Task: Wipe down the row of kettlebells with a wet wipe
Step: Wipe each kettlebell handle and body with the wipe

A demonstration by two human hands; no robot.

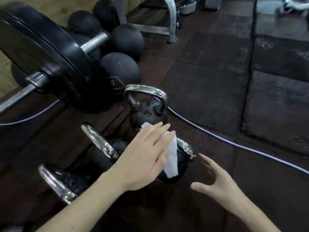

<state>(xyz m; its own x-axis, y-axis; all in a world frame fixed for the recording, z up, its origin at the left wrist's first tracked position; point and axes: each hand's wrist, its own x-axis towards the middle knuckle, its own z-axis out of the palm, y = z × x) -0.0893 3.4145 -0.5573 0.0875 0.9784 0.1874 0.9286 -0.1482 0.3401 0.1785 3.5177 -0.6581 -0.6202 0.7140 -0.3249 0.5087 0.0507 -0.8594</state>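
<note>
Three black kettlebells with chrome handles stand in a row on the dark floor. The far kettlebell [147, 113] looks wet on top. My left hand [143, 154] lies over the middle kettlebell [180, 168] and holds a white wet wipe [172, 158], which hangs down across the bell's body. Its chrome handle [97, 141] sticks out to the left of my hand. The near kettlebell [56, 183] sits at the lower left. My right hand [217, 181] hovers beside the middle kettlebell on its right, fingers spread, holding nothing.
A barbell with big black plates [50, 64] leans over the left side. Several black medicine balls [120, 71] lie behind the kettlebells. A pale cable [234, 143] runs across the rubber floor tiles. A metal rack frame [170, 19] stands at the back.
</note>
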